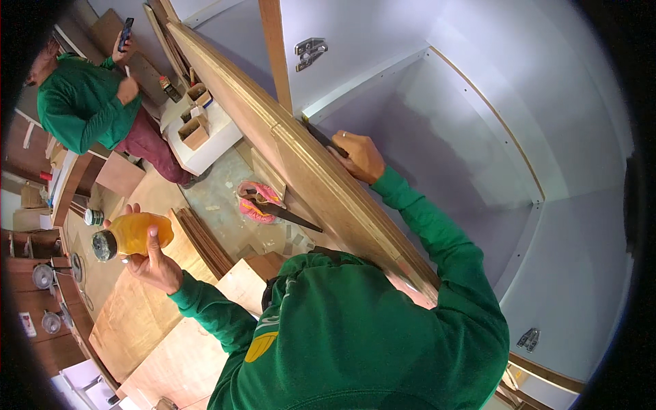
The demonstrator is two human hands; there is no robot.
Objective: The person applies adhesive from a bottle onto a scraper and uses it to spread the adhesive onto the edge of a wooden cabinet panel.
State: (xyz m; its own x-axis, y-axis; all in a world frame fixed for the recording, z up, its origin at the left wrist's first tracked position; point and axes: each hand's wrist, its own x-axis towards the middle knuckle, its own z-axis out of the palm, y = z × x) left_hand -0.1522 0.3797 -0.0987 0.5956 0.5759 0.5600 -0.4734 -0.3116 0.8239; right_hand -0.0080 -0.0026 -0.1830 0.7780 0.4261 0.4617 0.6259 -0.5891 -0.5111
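My left hand (156, 268) is wrapped round a clear bottle (141, 234) of amber-yellow liquid, its dark cap pointing left. It is held tilted, out to the left, above the plywood sheets. Over on the other side, my right hand (360, 158) grips a slim dark tool (317, 136) whose exact kind I cannot make out. The tool's tip rests by the inner corner of the pale cabinet (444, 130), just behind its thick plywood edge (301, 147). The fingers on that tool are partly hidden.
A co-worker in a green top (89, 102) stands at the far left, holding up a phone (126, 34). Small wooden boxes (194, 132) stand on a white bench (212, 145). A handsaw (295, 217) lies by a pink bag (257, 202) on the floor. Metal hinges (311, 53) are on the cabinet.
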